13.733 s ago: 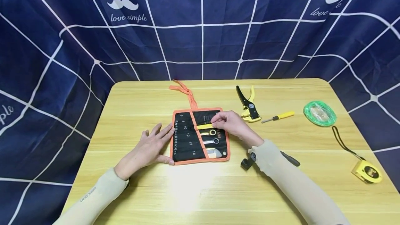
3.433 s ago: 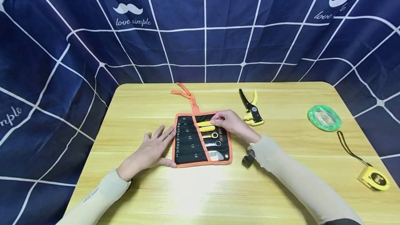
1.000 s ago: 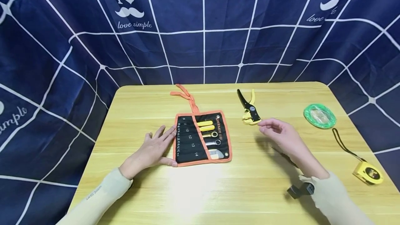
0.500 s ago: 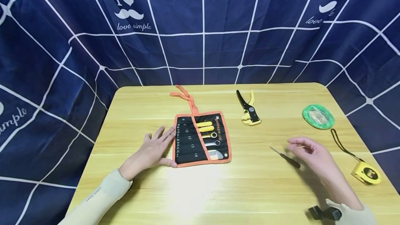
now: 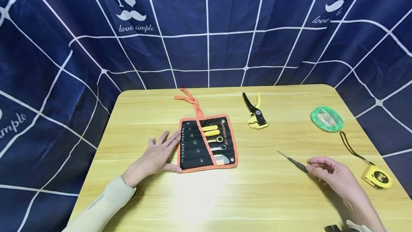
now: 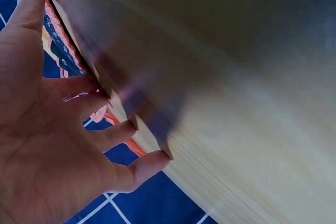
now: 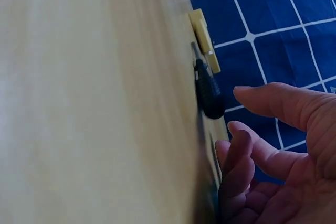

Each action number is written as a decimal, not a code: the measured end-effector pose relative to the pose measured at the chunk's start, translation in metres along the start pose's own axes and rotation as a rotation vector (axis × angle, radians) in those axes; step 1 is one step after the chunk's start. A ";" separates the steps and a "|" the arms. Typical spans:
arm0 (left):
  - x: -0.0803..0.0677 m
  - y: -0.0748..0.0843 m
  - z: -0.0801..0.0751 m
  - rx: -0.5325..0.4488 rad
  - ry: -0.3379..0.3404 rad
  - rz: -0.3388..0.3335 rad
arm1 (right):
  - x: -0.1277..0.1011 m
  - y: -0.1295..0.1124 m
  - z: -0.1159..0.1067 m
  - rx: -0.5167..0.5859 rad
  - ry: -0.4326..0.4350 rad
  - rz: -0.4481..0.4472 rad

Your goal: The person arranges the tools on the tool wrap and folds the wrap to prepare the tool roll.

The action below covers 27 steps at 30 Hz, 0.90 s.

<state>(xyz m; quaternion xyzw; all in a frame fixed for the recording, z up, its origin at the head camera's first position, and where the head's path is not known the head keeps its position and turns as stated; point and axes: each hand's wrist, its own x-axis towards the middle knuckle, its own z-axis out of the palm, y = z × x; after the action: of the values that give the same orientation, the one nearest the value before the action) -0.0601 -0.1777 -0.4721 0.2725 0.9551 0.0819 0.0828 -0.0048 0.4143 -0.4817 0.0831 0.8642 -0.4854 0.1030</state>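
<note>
A black tool pouch point(image 5: 196, 149) with orange edging lies left of centre in the head view. Two yellow handles, two ratchet wrenches point(image 5: 219, 139) and a wide silver jaw end stick out of its pockets. My left hand point(image 5: 157, 155) rests with spread fingers along the pouch's left edge. To the right lies a screwdriver point(image 5: 294, 160) with a black handle, its tip pointing away to the left. My right hand point(image 5: 334, 176) hovers at its handle end. In the right wrist view, thumb and index finger point(image 7: 273, 100) are parted beside the screwdriver's handle point(image 7: 210, 95), holding nothing.
Yellow-and-black wire strippers point(image 5: 255, 114) lie behind, right of the pouch. A coil of green wire point(image 5: 317, 117) sits at the far right, with a yellow tape measure point(image 5: 374, 176) and its black strap nearer. Blue gridded cloth point(image 5: 225, 28) hangs beyond the wooden table's point(image 5: 244, 196) edge.
My right hand has left the pouch and moved right, down to the black-handled screwdriver. The yellow-handled screwdriver once beside the strippers is now in the pouch. My left hand has stayed put.
</note>
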 end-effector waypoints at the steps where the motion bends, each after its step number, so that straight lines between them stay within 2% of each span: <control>1: 0.000 0.000 0.000 0.001 0.004 0.003 | -0.001 0.001 0.000 0.002 -0.001 0.004; 9: -0.001 -0.002 0.002 -0.003 0.017 0.017 | -0.002 0.001 0.007 -0.055 -0.014 -0.019; 20: -0.004 -0.004 0.002 -0.026 0.035 0.013 | 0.006 -0.006 0.009 -0.090 -0.077 0.012; 24: -0.004 -0.003 0.002 -0.020 0.030 0.016 | 0.008 -0.007 0.007 -0.032 -0.025 0.018; 27: -0.003 -0.002 0.002 -0.018 0.029 0.017 | 0.013 -0.011 0.008 0.059 0.028 -0.024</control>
<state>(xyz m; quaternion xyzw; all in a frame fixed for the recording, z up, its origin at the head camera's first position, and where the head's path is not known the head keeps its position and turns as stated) -0.0585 -0.1807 -0.4740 0.2786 0.9531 0.0949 0.0709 -0.0189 0.4024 -0.4805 0.0827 0.8519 -0.5105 0.0826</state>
